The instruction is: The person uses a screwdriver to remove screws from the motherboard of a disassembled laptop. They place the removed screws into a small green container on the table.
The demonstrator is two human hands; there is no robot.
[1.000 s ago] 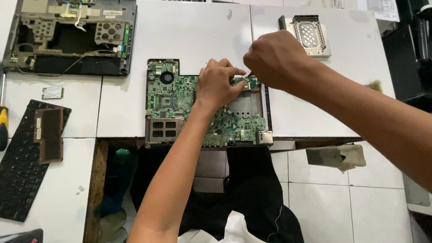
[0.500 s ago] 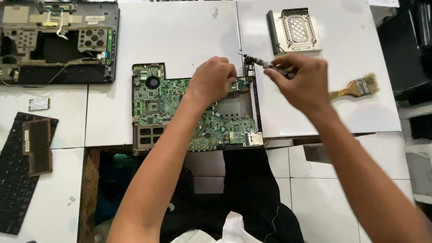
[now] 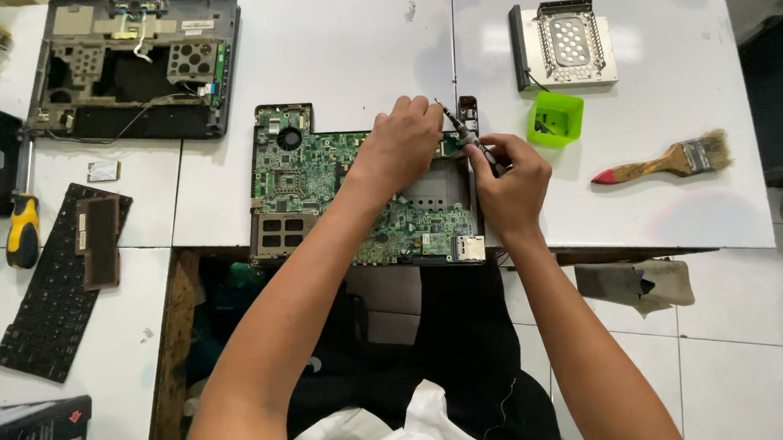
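A green laptop motherboard lies flat on the white table in front of me. My left hand rests on its upper right part, fingers curled down onto the board. My right hand grips a thin dark screwdriver, tilted, its tip pointing up-left beside my left fingers at the board's top right corner.
A small green tray, a metal drive caddy and a wooden paintbrush lie to the right. The gutted laptop base sits at the back left, with a black keyboard and a yellow-handled screwdriver at the left.
My right hand has drawn in from the right toward the board's corner with the screwdriver. The left hand stayed on the board. The view shifted, showing the green tray.
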